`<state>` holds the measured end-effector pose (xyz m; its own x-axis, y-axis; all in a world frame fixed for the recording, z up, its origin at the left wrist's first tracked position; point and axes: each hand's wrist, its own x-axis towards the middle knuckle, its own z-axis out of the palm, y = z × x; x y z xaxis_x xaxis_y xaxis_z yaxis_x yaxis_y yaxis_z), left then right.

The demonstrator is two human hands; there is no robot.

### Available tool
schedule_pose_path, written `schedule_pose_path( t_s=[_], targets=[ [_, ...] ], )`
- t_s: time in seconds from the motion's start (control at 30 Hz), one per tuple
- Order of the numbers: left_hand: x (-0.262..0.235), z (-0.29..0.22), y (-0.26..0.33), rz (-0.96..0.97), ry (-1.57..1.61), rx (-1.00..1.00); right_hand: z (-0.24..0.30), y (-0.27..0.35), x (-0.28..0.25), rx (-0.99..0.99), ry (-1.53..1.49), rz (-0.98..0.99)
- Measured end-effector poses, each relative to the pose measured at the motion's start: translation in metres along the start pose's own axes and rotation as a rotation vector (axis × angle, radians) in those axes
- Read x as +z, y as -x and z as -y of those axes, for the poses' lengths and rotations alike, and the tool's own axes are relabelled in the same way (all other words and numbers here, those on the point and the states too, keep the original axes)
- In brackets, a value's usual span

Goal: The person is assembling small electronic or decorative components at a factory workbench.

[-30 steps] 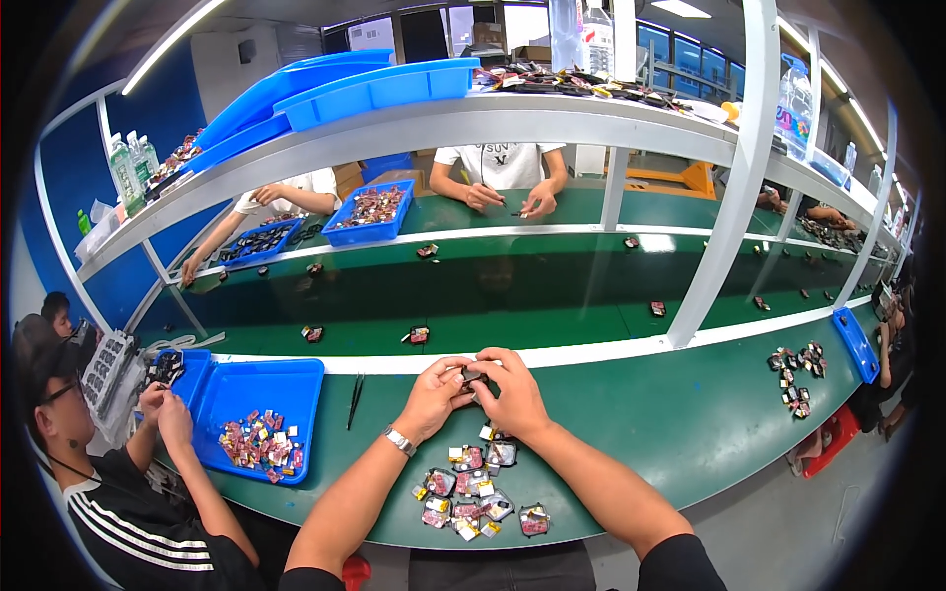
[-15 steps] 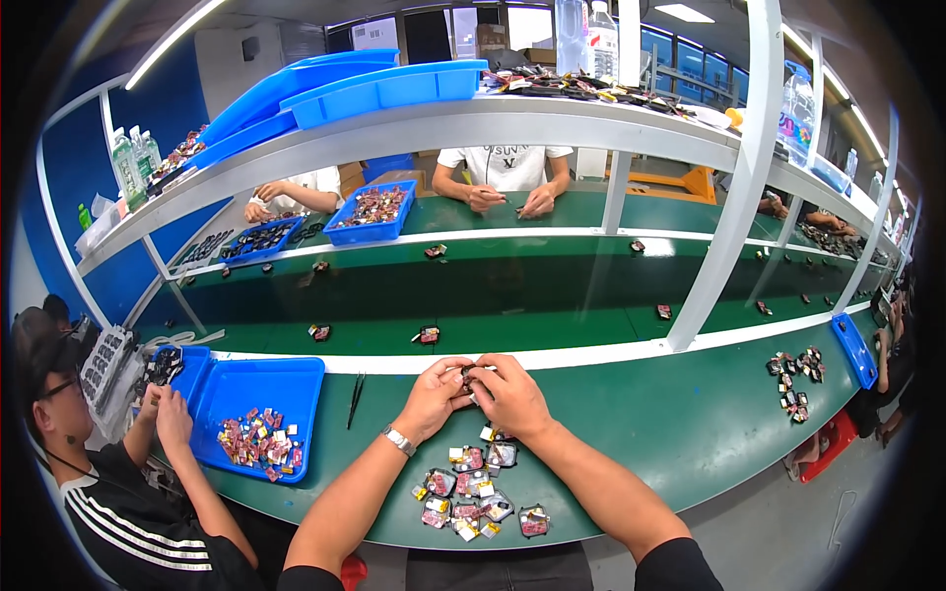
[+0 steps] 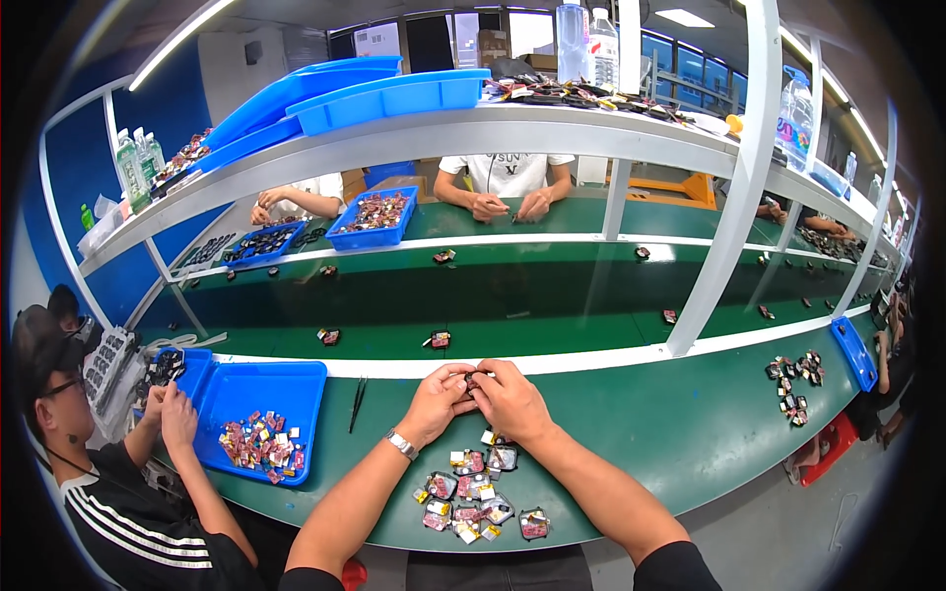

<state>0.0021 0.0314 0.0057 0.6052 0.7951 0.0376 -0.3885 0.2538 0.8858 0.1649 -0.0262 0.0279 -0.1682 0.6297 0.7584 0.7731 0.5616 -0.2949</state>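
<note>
My left hand (image 3: 434, 406) and my right hand (image 3: 514, 404) meet above the green bench. Between their fingertips they pinch a small dark-cased electronic module (image 3: 472, 382), mostly covered by the fingers. Just below, toward me, lies a loose group of similar open modules (image 3: 475, 485) with red circuit boards, white parts and yellow bits. One module (image 3: 534, 523) sits a little apart at the group's right. To the left of my left hand rests a pair of black tweezers (image 3: 357, 405).
At the left, a blue tray (image 3: 317, 394) holds red boards, beside a seated co-worker (image 3: 118, 492). Beyond a white rail runs a green belt (image 3: 532, 315) carrying scattered modules. A white post (image 3: 724, 227) rises at the right; more modules (image 3: 794, 379) lie past it.
The modules on the belt have shifted slightly to the right. My fingers have shifted a little around the module they hold. The group on the bench stays put.
</note>
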Motion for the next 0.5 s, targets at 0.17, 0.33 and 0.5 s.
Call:
schedule_pose_path(
  t_s=[0.17,0.33,0.5],
  targets=[
    [-0.001,0.001,0.000,0.009,0.005,0.013,0.000,0.001,0.002,-0.022,0.069,0.024],
    [-0.001,0.000,0.000,0.000,0.007,0.006,-0.006,0.001,-0.004,-0.009,-0.065,0.057],
    [-0.006,0.001,0.001,0.014,-0.013,0.021,-0.010,-0.005,-0.012,-0.003,-0.138,0.086]
  ],
)
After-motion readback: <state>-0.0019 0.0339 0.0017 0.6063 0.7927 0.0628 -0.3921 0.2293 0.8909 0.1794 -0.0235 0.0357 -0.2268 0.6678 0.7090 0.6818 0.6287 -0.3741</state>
